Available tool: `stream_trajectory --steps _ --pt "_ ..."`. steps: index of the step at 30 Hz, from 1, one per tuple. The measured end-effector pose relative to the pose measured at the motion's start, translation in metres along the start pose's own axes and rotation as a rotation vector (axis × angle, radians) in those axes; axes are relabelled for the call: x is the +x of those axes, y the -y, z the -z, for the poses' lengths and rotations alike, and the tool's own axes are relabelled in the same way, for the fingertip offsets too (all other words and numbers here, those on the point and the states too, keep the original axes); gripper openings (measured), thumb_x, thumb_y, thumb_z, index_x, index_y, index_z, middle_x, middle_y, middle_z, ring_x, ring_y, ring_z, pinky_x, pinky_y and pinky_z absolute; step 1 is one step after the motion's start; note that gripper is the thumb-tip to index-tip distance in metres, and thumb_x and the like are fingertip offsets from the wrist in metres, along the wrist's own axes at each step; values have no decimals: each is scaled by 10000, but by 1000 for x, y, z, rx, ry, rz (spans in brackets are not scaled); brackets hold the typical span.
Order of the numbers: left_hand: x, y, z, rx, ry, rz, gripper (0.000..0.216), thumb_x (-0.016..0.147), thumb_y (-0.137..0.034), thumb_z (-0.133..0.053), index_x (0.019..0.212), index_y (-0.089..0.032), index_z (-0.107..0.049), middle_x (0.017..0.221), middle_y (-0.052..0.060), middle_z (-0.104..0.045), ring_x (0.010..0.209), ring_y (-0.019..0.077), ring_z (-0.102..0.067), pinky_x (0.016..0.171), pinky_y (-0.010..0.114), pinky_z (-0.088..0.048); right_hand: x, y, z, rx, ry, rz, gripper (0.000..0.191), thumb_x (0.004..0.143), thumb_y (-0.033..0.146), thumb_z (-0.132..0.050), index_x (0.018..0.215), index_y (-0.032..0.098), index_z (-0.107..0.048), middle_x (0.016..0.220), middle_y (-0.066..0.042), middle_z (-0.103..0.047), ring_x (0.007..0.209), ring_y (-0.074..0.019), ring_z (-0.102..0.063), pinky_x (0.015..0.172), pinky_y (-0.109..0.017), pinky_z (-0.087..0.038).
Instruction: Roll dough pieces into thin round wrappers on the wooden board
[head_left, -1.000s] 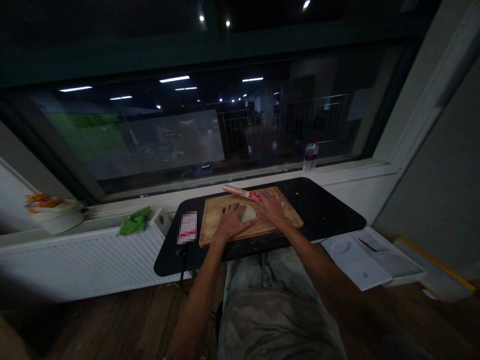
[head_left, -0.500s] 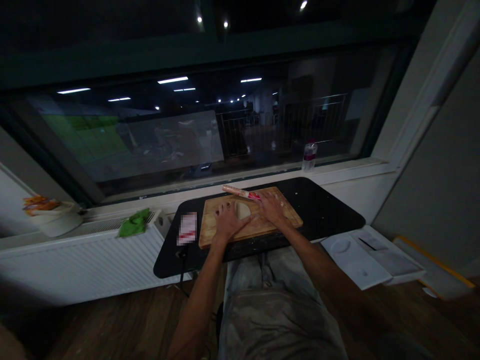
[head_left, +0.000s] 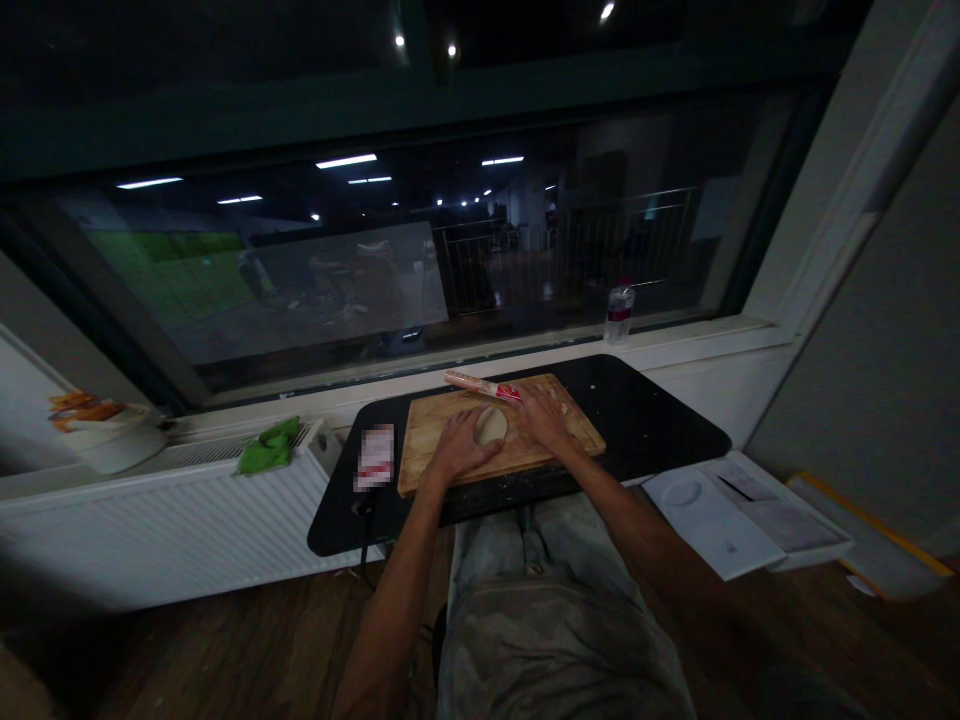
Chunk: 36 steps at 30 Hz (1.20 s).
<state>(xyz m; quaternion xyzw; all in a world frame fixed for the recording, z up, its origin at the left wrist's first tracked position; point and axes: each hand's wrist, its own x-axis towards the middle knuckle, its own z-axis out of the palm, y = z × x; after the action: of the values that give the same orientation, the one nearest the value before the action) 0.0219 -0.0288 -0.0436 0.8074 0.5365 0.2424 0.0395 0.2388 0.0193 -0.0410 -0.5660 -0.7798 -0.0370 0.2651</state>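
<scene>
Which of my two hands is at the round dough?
Your left hand, curved around the left side of the dough on the cutting board; your right hand is at the rolling pin instead.

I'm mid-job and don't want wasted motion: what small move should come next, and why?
Probably draw the rolling pin toward the dough: the right hand is on the pin, which lies beyond the dough, while the left hand rests at the dough's left edge.

Smooth, matt wooden board [head_left: 424,455] bearing a smooth, matt, dough-like disc [head_left: 491,427]. Around the board: at 9 o'clock, matt, rumpled cloth [head_left: 268,446]; at 8 o'clock, a ribbed, metal-looking radiator [head_left: 187,530]; at 2 o'clock, a glossy, clear plastic bottle [head_left: 620,312].
</scene>
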Motion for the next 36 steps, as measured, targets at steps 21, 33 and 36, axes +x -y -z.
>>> stream_trajectory --steps 21,33,36 --pt "4 1 -4 73 -17 34 633 971 -534 -690 1521 -229 -614 1584 127 -633 1485 319 -541 1293 478 -365 1 -1 -1 24 -18 1 491 1148 309 -434 1611 220 -574 1560 -136 -663 1475 -310 -543 1231 -440 -385" --pt "5 8 -12 109 -88 60 683 1003 -717 -606 1434 -188 -641 1461 185 -675 1411 352 -579 1217 505 -446 2 2 3 16 8 -16 499 1160 343 -404 1610 212 -574 1556 -137 -666 1473 -323 -552 1238 -478 -382" --pt "5 11 -10 77 -67 32 642 1006 -673 -624 1414 -178 -662 1487 186 -667 1426 348 -582 1235 490 -447 1 1 2 27 -7 -5 499 1158 331 -405 1616 228 -573 1568 -129 -659 1488 -322 -541 1250 -487 -375"
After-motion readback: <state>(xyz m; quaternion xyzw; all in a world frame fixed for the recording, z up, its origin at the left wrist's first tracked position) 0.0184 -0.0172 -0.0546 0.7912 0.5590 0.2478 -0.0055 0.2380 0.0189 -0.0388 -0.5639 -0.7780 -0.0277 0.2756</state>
